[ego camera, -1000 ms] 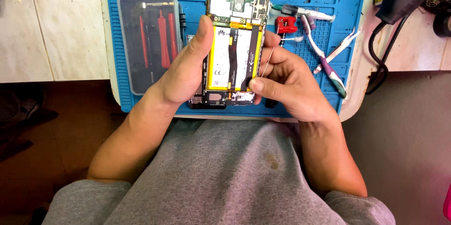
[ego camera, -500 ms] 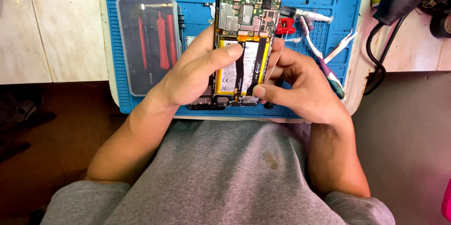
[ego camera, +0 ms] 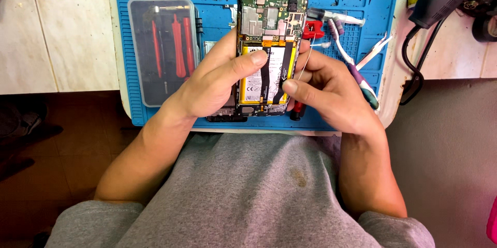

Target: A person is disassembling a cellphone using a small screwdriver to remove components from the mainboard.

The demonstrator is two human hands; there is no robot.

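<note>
Blue silicone repair mat [ego camera: 362, 103] sits under everything, and I've got the opened phone [ego camera: 269, 56] lifted just above it, back cover off so the yellow battery and green board face me. Left hand [ego camera: 217, 85] wraps its left edge, thumb pressed across the battery; right hand [ego camera: 331, 95] props the other side, fingers curled, pinching a thin white strand [ego camera: 304, 66]

I saw the opened phone [ego camera: 270, 54] showing dull metal shields and a glossy yellow battery. The blue mat [ego camera: 362, 4] looked matt and rubbery; the tool case [ego camera: 161, 46] at its left edge was clear, smooth plastic.
</note>
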